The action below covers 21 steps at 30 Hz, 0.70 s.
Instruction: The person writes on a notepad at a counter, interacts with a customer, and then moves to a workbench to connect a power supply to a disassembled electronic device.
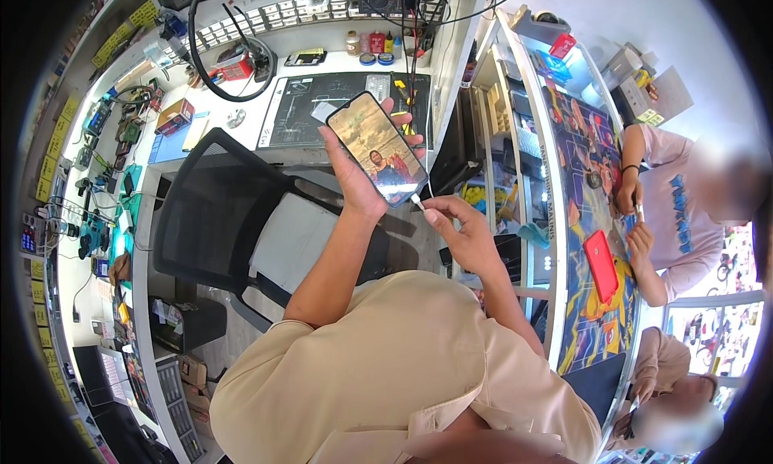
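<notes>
In my left hand [354, 174] lies a smartphone [378, 146], its lit screen facing up and showing a picture of a person against a tan background. My fingers wrap round its right edge and the thumb side rests along the left. At the phone's lower end is the white plug of a charging cable [416, 200]. My right hand [459, 226] pinches that plug between thumb and fingertips. The white cord runs upward beside the phone toward the workbench. Whether the plug is fully seated in the port, I cannot tell.
A black mesh office chair [213, 214] stands left of my arms. Beyond the phone is a white workbench [250, 130] with a dark work mat [302, 101]. On the right, a glass counter carries a colourful mat [584, 142] and a red phone case [601, 267]. Two people are at that counter.
</notes>
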Each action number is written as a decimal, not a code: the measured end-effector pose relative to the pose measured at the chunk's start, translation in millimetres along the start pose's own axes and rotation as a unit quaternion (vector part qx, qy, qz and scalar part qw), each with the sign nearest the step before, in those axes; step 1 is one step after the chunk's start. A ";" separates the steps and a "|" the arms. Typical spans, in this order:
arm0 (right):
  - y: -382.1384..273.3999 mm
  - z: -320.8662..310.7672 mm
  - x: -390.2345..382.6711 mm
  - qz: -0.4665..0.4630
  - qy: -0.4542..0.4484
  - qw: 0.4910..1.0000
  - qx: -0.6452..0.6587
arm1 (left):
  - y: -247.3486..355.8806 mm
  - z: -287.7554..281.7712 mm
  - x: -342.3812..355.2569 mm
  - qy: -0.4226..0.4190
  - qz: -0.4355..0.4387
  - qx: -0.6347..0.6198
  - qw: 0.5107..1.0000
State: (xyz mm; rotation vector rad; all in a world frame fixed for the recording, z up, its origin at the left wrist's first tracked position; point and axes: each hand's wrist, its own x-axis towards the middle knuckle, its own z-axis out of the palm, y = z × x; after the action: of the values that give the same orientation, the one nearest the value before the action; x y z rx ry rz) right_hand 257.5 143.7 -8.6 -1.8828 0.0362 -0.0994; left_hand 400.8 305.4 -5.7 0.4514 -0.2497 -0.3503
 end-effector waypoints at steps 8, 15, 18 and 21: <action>-3.2 -0.1 -1.7 -0.008 -0.001 1.000 -0.013 | -0.7 -1.1 -2.6 -0.005 -0.011 -0.019 1.000; -5.6 -1.1 -4.0 -0.013 0.004 1.000 -0.012 | -3.2 1.9 -2.6 -0.023 -0.006 0.015 1.000; -6.4 -1.6 -6.0 -0.002 0.007 1.000 -0.012 | -5.2 4.0 -2.2 -0.036 -0.014 -0.007 0.999; -6.5 -2.6 -8.2 0.000 0.013 1.000 -0.014 | -4.9 4.7 -1.0 -0.034 -0.024 -0.006 0.999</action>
State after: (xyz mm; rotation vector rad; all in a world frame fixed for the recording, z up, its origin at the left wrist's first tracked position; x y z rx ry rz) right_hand 248.9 143.8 -2.1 -1.9087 0.0561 -0.1235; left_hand 397.1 299.8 -4.0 0.4355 -0.3030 -0.4144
